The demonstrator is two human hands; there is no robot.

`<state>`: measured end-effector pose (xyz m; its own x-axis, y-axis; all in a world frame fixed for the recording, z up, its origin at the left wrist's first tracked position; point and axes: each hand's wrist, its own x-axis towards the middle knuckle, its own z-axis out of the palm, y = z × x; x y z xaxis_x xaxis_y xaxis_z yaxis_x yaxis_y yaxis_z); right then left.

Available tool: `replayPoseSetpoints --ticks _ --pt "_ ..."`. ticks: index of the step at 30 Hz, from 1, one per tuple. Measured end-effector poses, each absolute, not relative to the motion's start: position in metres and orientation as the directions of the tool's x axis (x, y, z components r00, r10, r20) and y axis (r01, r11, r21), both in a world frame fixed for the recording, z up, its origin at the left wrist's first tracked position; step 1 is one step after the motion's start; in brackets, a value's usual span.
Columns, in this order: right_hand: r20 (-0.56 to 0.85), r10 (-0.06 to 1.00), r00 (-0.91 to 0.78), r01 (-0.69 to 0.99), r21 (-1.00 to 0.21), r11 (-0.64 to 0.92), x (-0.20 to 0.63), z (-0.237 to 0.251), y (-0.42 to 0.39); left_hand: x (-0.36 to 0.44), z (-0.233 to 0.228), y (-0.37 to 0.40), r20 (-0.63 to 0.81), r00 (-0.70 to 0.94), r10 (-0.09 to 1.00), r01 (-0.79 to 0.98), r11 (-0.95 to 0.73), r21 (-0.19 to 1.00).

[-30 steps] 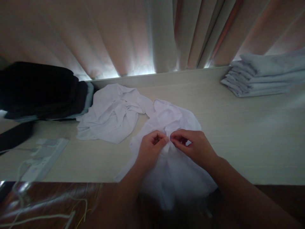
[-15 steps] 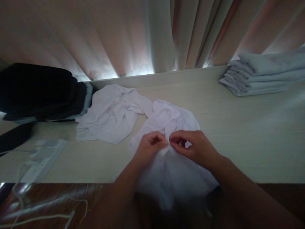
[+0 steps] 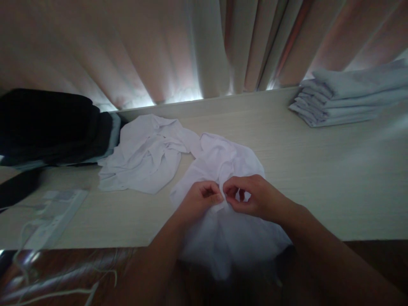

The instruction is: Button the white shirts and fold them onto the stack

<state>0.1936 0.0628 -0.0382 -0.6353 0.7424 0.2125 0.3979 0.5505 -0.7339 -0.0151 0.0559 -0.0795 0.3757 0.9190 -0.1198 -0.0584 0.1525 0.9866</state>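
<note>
The left hand (image 3: 200, 199) pinches a fold of the white cloth (image 3: 240, 157) between thumb and fingers; the right hand (image 3: 256, 194) is curled just beside it, thumb and fingertips closed on the same fold; the cloth lies crumpled on the table (image 3: 318, 178), its near part hanging over the front edge; to its left a second white cloth (image 3: 143, 157) lies loosely spread, one end meeting the first; farther left stands a dark pile (image 3: 47, 127) of fabric, with a power strip (image 3: 57, 219) nearer the front edge; a folded white stack (image 3: 353, 97) sits at the far right; a pleated curtain (image 3: 95, 51) hangs behind; a pale cable (image 3: 57, 294) shows over the dark floor (image 3: 72, 265).
</note>
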Motion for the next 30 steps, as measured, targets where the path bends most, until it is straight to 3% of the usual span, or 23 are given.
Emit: replayPoseSetpoints --ticks 14,30 --pt "0.29 0.738 -0.609 0.511 -0.569 0.645 0.195 -0.042 0.063 -0.014 -0.067 0.056 -0.138 0.377 0.916 0.088 0.113 0.99" --pt "0.262 0.766 -0.587 0.572 -0.534 0.622 0.191 -0.051 0.064 -0.009 -0.061 0.052 -0.082 0.218 0.973 0.231 0.03 0.973"
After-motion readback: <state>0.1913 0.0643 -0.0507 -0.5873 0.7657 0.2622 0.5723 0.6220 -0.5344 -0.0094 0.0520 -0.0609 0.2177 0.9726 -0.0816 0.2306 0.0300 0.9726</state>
